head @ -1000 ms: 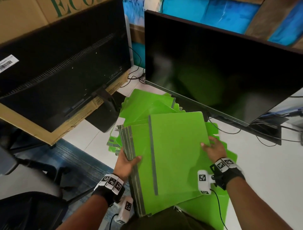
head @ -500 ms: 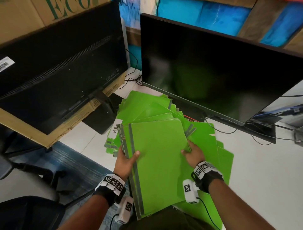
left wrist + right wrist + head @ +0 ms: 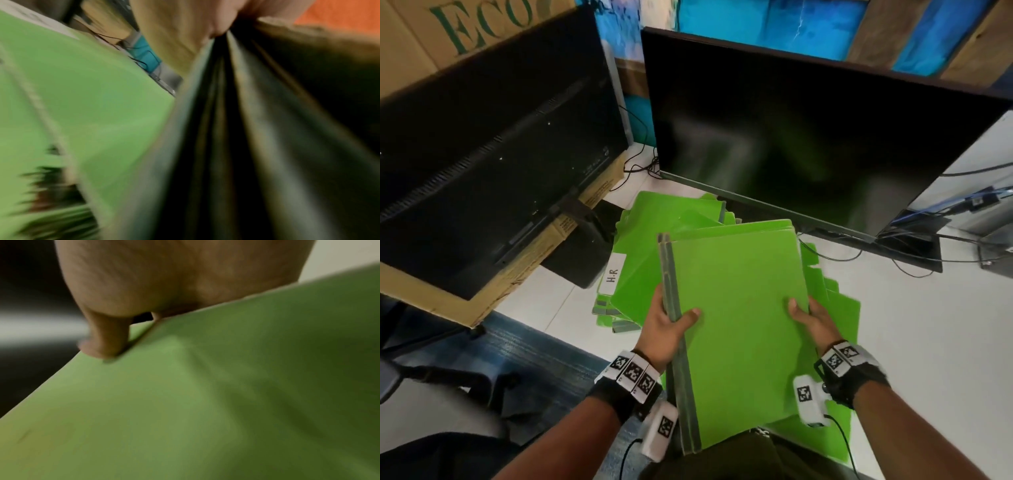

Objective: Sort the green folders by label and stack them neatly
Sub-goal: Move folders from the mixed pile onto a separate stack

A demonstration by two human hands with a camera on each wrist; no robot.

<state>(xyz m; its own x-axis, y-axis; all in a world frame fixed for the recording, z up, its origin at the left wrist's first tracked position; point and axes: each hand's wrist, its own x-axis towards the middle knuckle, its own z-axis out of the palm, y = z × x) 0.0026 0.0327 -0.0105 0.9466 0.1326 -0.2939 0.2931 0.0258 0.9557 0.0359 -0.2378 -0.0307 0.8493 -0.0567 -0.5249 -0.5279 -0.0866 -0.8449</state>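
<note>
Gripping the spine side of a bundle of green folders (image 3: 736,308), the left hand (image 3: 666,329) had its thumb laid over the top cover and its fingers curled beneath the grey spines (image 3: 671,284). The right hand (image 3: 810,322) held the opposite long edge of the same bundle, thumb pressed flat on the cover and fingers tucked under the edge. The bundle was raised between the two hands, tilted with its far end higher, and its near end lay close to the person's lap.

In the left wrist view, the stacked spines (image 3: 226,129) fanned out from the palm; the picture was blurred. In the right wrist view, the thumb (image 3: 107,337) bore down on the green cover (image 3: 185,402).

Beyond and below both hands, loose green folders (image 3: 654,222) lay spread on the white desk (image 3: 928,342). One of them, just to the left of the left hand, carried a white label reading "H.R" (image 3: 613,272). Farther ahead of the hands stood a dark monitor (image 3: 808,137), and another monitor (image 3: 482,154) stood to the left, showing its back.
</note>
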